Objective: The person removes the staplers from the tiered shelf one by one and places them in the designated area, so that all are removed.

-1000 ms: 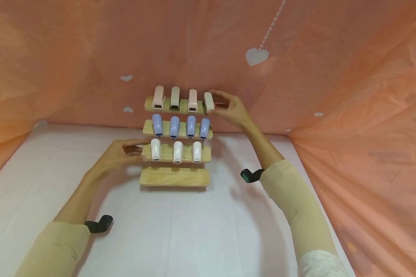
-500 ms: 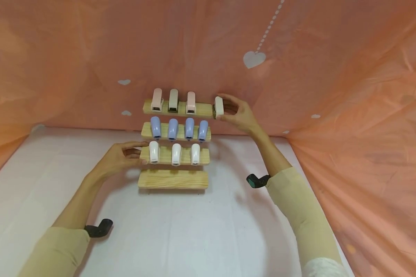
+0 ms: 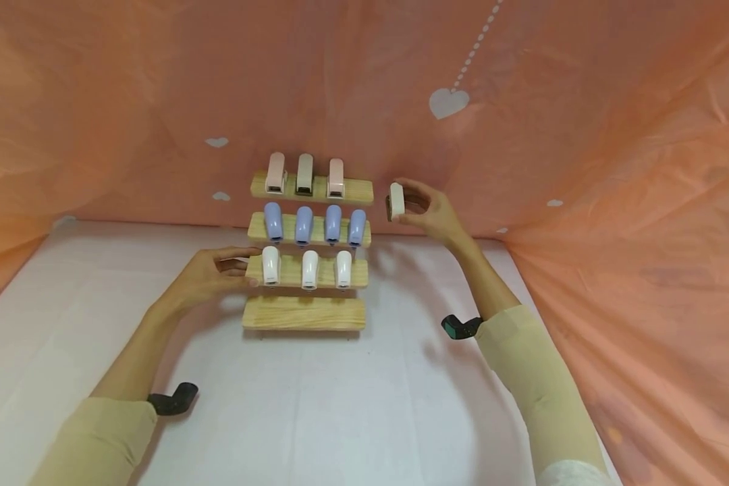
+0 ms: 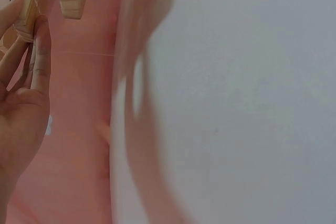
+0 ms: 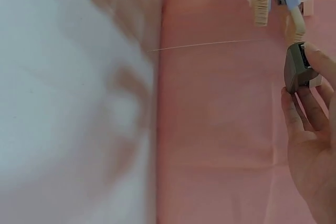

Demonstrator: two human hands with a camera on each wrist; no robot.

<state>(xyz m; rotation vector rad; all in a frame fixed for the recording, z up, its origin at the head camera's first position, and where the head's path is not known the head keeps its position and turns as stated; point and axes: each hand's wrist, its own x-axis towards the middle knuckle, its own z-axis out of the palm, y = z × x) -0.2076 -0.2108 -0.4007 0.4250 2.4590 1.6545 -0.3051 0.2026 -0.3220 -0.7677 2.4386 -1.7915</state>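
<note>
My right hand [image 3: 433, 212] pinches a small pale grey-green stapler [image 3: 397, 202] between thumb and fingers, in the air right of the top shelf. The right wrist view shows the stapler's darker base [image 5: 295, 69]. My left hand [image 3: 206, 273] grips the left end of the third wooden shelf [image 3: 292, 270], and the left wrist view shows that board [image 4: 29, 6] between thumb and fingers. Three white staplers [image 3: 310, 270] stand on this shelf. On the top shelf [image 3: 360, 191] are a pink stapler [image 3: 276, 173], a grey-green one [image 3: 305, 174] and another pink one [image 3: 336, 178].
Several blue staplers [image 3: 304, 225] line the second shelf [image 3: 257, 227]. The lowest shelf [image 3: 304, 314] is bare wood. Behind the rack hangs an orange-pink sheet [image 3: 522, 101] with white hearts; a white surface [image 3: 340, 405] lies below.
My right hand has drawn the grey-green stapler off the right end of the top shelf and moved it right and slightly down. The left hand stays on the third shelf's end.
</note>
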